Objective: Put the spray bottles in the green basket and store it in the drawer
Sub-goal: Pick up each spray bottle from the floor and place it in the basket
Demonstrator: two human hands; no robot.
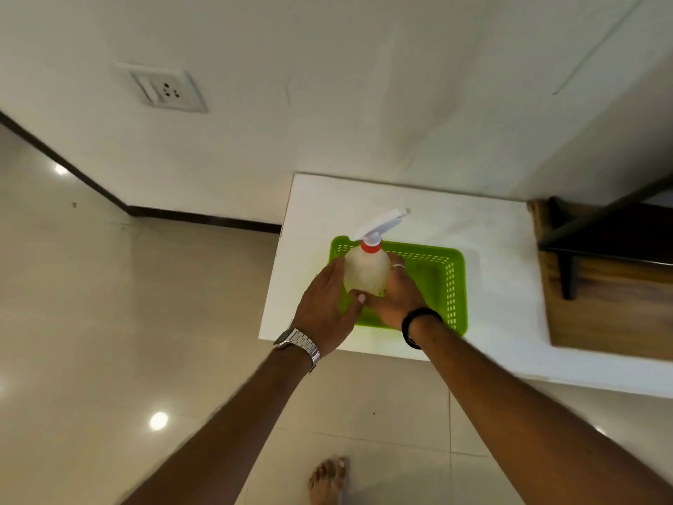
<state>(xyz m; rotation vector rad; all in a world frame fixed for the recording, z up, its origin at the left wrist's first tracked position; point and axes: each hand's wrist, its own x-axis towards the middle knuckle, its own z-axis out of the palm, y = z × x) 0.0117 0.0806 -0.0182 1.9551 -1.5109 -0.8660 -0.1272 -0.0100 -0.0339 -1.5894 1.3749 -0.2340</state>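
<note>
A translucent spray bottle [366, 269] with a red collar and a white trigger head stands upright in the left part of the green basket [449, 282], which rests on a white tabletop [491, 235]. Both of my hands wrap the bottle's body: my left hand [324, 304], with a metal watch on its wrist, holds the left side, and my right hand [397, 297], with a ring and a black wristband, holds the right side. The bottle's base is hidden behind my fingers. Only one spray bottle is in view. No drawer front shows clearly.
A brown wooden unit [601, 286] with a dark metal frame adjoins the table on the right. A wall with a socket plate [165, 89] rises behind. Glossy floor tiles [109, 322] spread left and below, and my bare foot [329, 481] stands at the bottom.
</note>
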